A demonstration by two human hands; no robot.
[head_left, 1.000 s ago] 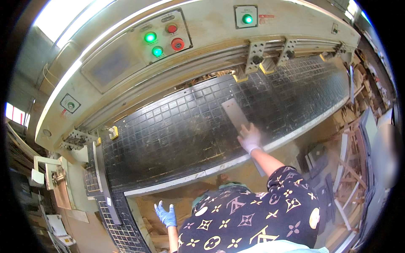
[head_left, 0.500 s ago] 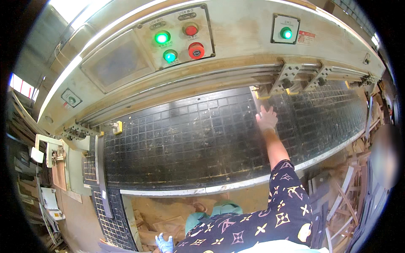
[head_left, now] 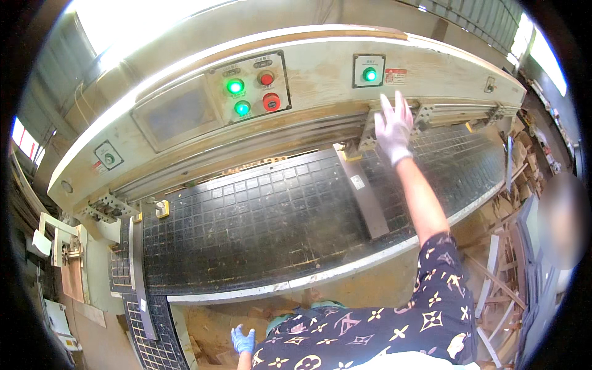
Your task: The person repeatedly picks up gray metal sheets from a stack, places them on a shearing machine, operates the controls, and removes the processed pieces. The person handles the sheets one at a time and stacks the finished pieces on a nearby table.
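Observation:
My right hand point(head_left: 394, 127), in a whitish glove, is raised over the machine's rail with its fingers apart and holding nothing. Its fingertips reach toward a green-lit button point(head_left: 369, 74) on the beam, with a gap in the picture between them. Below, a flat grey strip point(head_left: 366, 203) with a white label lies across the black gridded bed point(head_left: 265, 228), its far end by a yellow-edged clamp block point(head_left: 350, 153). My left hand point(head_left: 243, 340), gloved in blue, hangs near my waist, fingers spread and holding nothing. Another labelled grey strip point(head_left: 141, 290) lies along the bed's left end.
The pale machine beam point(head_left: 320, 68) spans the far side, carrying a dark screen point(head_left: 176, 114) and a red stop button point(head_left: 271, 102). Scrap wood strips point(head_left: 493, 271) and leaning grey panels point(head_left: 530, 240) stand at the right. A blurred shape point(head_left: 561, 222) shows at the right rim.
My right hand has risen from the grey strip on the bed toward the green-lit button. My left hand has come up slightly. The view has shifted, showing more of the background.

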